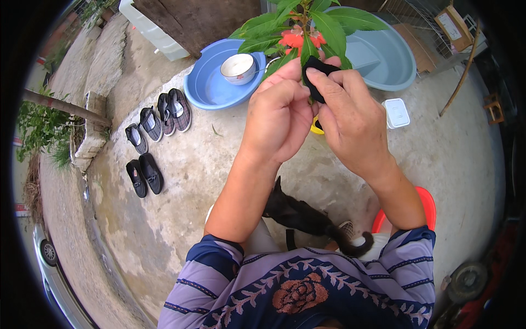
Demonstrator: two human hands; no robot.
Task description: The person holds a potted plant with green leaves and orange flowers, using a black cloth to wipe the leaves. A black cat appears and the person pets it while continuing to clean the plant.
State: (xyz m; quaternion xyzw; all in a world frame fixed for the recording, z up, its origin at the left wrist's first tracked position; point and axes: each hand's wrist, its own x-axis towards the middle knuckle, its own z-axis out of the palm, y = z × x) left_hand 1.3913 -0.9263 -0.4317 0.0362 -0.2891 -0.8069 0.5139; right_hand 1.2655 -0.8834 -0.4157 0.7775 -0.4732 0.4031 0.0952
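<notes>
A potted-looking flowering plant (305, 20) with long green toothed leaves and red-orange blossoms (292, 39) rises before me, its base hidden by my hands. One of its leaves (309, 48) hangs down between them. My left hand (281, 117) cradles this leaf from the left, with fingertips passing behind it. Pinched between the thumb and fingers of my right hand (351, 105) is a folded black cloth (316, 78), pressed against the leaf's face. Part of a yellow rim (317, 126) with something dark inside shows below my hands.
A blue basin (213, 92) holds a white bowl (238, 69). Behind the plant is a grey-blue tub (394, 61); nearby lies a lidded white container (396, 113). A black cat (298, 211) stands below my arms beside a red basin (427, 205). Several shoes (179, 109) lie left.
</notes>
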